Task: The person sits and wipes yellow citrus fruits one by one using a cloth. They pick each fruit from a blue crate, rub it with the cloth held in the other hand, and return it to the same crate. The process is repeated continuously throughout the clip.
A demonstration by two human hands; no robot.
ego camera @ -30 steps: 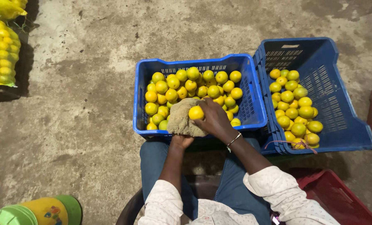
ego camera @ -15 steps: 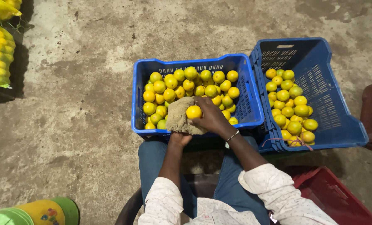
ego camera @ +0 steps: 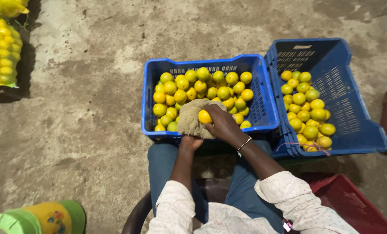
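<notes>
I sit with a blue crate (ego camera: pixel 262 93) of yellow-green citrus fruits (ego camera: pixel 189 89) in front of my knees. My right hand (ego camera: pixel 223 125) grips one yellow fruit (ego camera: pixel 204 117) and presses it into a tan cloth (ego camera: pixel 192 121). My left hand (ego camera: pixel 190 142) holds that cloth from below, at the crate's near rim; only its wrist and the heel of the hand show. A metal bangle is on my right wrist.
A second blue crate (ego camera: pixel 353 112), tilted and part-filled with the same fruit, stands to the right. A red crate (ego camera: pixel 349 203) lies at lower right. Mesh sacks of fruit (ego camera: pixel 0 50) sit at upper left. Green and yellow plastic containers (ego camera: pixel 37 216) are at lower left. The floor is concrete.
My right hand has turned the fruit a little against the cloth. The camera view shifted slightly; crates and sacks stay where they were.
</notes>
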